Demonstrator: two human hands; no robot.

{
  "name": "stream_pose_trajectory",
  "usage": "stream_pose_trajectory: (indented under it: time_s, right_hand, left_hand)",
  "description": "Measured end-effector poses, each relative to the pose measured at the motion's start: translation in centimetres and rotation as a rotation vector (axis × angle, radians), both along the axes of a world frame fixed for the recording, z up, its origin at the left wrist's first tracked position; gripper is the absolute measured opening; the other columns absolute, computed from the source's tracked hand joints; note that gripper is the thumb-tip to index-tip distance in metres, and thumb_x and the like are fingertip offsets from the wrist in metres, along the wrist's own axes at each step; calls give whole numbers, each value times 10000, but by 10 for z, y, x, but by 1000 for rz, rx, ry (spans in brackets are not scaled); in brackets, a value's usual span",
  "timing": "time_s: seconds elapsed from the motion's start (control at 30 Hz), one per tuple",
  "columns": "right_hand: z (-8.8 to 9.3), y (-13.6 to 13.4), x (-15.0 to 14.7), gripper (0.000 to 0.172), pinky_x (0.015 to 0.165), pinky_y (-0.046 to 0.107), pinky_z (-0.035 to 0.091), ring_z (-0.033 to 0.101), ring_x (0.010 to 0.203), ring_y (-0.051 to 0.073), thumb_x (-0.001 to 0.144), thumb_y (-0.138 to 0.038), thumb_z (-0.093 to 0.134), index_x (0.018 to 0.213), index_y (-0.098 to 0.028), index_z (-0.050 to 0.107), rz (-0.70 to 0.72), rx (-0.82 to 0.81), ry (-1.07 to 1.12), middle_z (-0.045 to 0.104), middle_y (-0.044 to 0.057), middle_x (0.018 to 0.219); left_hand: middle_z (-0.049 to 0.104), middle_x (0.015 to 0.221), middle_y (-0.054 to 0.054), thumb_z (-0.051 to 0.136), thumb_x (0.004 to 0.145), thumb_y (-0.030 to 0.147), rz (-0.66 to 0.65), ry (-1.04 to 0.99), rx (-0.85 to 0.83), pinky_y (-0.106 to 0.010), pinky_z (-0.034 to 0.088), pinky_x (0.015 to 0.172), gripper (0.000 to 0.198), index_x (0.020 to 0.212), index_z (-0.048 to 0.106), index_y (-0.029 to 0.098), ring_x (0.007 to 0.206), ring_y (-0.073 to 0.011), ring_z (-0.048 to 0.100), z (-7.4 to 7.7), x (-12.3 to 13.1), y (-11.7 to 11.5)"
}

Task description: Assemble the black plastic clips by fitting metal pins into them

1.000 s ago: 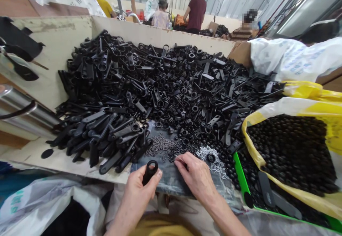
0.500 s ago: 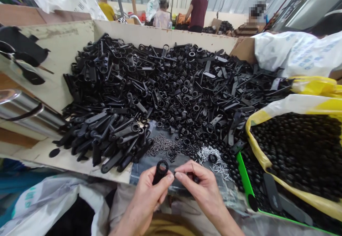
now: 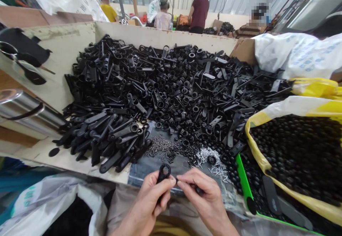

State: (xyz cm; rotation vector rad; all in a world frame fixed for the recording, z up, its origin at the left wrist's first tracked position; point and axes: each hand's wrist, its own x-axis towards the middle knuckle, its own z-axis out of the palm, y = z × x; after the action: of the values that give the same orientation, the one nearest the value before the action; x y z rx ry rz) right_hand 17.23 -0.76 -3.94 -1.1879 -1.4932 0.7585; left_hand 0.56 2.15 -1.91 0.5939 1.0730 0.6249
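My left hand [image 3: 152, 196] is closed round a black plastic handle with a ring-shaped end [image 3: 164, 171]; the ring stands up above the fingers. Close to its right, my right hand [image 3: 201, 189] pinches a tiny dark part [image 3: 176, 180] between thumb and forefinger, almost at the left thumb. Another black piece [image 3: 199, 190] shows under the curled fingers of that hand. Just beyond the hands, a dark mat [image 3: 149, 168] carries small brown-grey pins [image 3: 161, 146], little black parts [image 3: 184, 147] and a scatter of silver pins [image 3: 208, 156].
A big heap of black plastic parts [image 3: 171, 86] fills the walled bench [image 3: 64, 47]. Stacked handles [image 3: 107, 136] lie at left, beside a steel flask [image 3: 29, 111]. Right are a green edge [image 3: 243, 179] and a yellow bag of black balls [image 3: 258, 147]. Several people work behind.
The ringed handle has tilted so its opening faces me more, and it sits slightly lower and to the right. Both hands have shifted a little downward and right, staying close together.
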Motion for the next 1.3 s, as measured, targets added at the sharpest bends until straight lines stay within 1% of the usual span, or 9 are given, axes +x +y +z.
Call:
stream_pose_trajectory:
  time_s: [0.17, 0.33, 0.57, 0.77, 0.9, 1.07, 1.17, 1.23, 1.3]
  right_hand:
    - [-3, -7, 5, 83, 526, 234, 458, 607, 602, 149, 945, -219, 723, 897, -224, 790, -27, -28, -15, 705, 19, 751]
    - [-6, -10, 13, 71, 528, 220, 462, 623, 612, 139, 949, -191, 720, 941, -227, 780, 3, 35, -56, 708, 8, 781]
    - [-8, -16, 21, 90, 548, 223, 468, 640, 638, 141, 968, -156, 686, 944, -210, 754, 28, 72, -148, 693, 6, 774]
    - [-8, -18, 23, 104, 578, 219, 499, 661, 672, 142, 976, -141, 666, 1012, -213, 731, 46, 120, -207, 708, 10, 819]
    - [-10, -19, 23, 109, 573, 216, 501, 657, 664, 138, 977, -145, 655, 1028, -217, 719, 21, 137, -229, 708, 6, 828]
    - [-9, -16, 23, 82, 472, 226, 435, 571, 543, 122, 984, -176, 652, 999, -222, 718, -51, 112, -248, 689, -6, 794]
    - [-6, -10, 20, 101, 526, 234, 476, 623, 610, 140, 994, -166, 634, 1032, -219, 711, -4, 136, -282, 697, 4, 808]
    - [-3, -6, 18, 104, 578, 243, 508, 668, 685, 160, 1000, -154, 619, 1045, -203, 699, 43, 172, -327, 704, 21, 820]
    - [-2, -2, 14, 92, 601, 249, 520, 680, 707, 167, 1010, -157, 612, 1049, -190, 688, 76, 213, -384, 708, 34, 832]
  left_hand:
    - [399, 413, 126, 799, 666, 479, -11, -2, -58, -225, 65, 430, 374, 802, 579, 208, 397, -36, 183, -5, 7, -1]
    - [413, 386, 129, 764, 662, 452, -30, -12, -87, -221, 108, 419, 337, 804, 581, 206, 352, -23, 181, -5, 13, -4]
    - [475, 452, 141, 795, 672, 402, 33, 37, -108, -178, 143, 420, 376, 898, 585, 187, 381, -13, 240, -10, 17, -12]
    - [483, 465, 138, 814, 664, 392, 67, -6, -143, -179, 159, 417, 366, 833, 553, 198, 370, -9, 236, -14, 20, -15]
    - [500, 484, 120, 819, 696, 426, 28, -43, -135, -197, 176, 431, 379, 830, 545, 202, 379, -19, 250, -11, 19, -15]
    - [645, 657, 23, 742, 708, 313, -104, -170, -142, -217, 283, 512, 336, 978, 601, 170, 469, -58, 431, 2, 9, -11]
    - [682, 770, -11, 706, 741, 240, -154, -186, -70, -229, 348, 587, 363, 1085, 624, 155, 572, -85, 507, 1, 0, -13]
    - [703, 847, -25, 721, 775, 262, -142, -139, -43, -248, 408, 658, 502, 1250, 597, 158, 632, -109, 551, -5, -6, -19]
    - [729, 1065, -76, 749, 786, 307, -94, -57, -69, -278, 464, 778, 726, 1450, 481, 185, 783, -153, 633, -13, -10, -24]
